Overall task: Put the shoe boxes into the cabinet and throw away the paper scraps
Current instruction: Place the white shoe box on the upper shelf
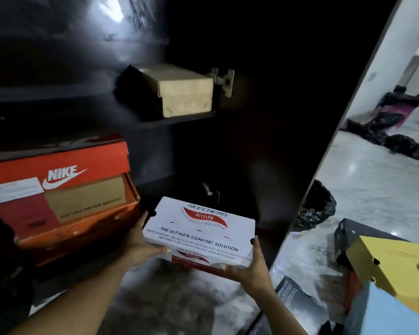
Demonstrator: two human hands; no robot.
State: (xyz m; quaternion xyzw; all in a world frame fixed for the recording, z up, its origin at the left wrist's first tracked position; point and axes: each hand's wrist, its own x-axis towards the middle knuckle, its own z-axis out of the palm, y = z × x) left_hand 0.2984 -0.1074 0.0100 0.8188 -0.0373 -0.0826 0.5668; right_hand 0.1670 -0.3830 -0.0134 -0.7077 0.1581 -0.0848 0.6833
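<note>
A white Skechers shoe box (pixel 201 232) with red print hangs in front of the dark open cabinet (pixel 87 122). My left hand (pixel 139 243) grips its left end, and my right hand (pixel 248 267) grips its near right corner with the thumb on the lid. An orange Nike shoe box (pixel 58 189) sits on the cabinet's lower shelf at the left, close to my left hand. A plain tan shoe box (pixel 179 89) stands on the shelf above, against the right side.
The open cabinet door (pixel 288 131) stands to the right. Behind it is a bin lined with a black bag (pixel 317 206). Yellow (pixel 397 269), light blue (pixel 382 313) and black (pixel 356 234) boxes are stacked at the lower right. Dark bags (pixel 402 146) lie on the far floor.
</note>
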